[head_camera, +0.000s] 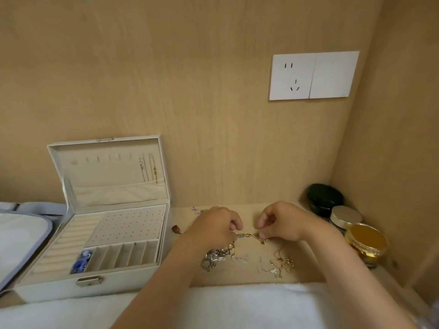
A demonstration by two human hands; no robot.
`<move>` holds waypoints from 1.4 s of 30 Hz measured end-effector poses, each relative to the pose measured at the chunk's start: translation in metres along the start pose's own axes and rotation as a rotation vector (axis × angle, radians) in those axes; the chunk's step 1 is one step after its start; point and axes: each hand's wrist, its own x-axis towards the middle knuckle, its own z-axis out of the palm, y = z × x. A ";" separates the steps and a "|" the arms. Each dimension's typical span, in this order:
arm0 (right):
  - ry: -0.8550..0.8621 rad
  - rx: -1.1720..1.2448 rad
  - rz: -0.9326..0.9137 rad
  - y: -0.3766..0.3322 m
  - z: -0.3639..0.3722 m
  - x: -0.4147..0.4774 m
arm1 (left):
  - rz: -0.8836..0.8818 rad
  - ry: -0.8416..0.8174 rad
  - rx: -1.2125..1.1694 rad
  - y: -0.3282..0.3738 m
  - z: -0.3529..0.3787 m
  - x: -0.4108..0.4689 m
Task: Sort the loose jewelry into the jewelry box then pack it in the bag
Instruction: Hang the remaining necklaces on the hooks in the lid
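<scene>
The left hand (215, 227) and right hand (282, 222), fingers curled, pinch a fine gold chain (249, 235) between them. Tangled silver-and-gold jewelry (217, 256) lies just below; open white jewelry box (95, 284) left of both.

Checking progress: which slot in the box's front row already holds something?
The leftmost slot of the jewelry box: blue pieces lie in it, while the slots to its right show only beige lining.

Jewelry box (90, 289): smooth matt off-white shell, soft cream cloth lining (129, 227), polished metal clasp (89, 280). Bench (251, 279) and wall panel (190, 91): matt wood grain. Gold chain (249, 235) and loose jewelry (217, 256): shiny metal. Socket plate (293, 77): smooth white plastic. Dark pot (324, 198): glossy. Jar lid (345, 216): satin metal.
</scene>
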 end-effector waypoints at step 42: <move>0.389 1.171 -0.217 -0.043 -0.013 -0.007 | -0.027 -0.090 -0.979 0.042 -0.013 0.003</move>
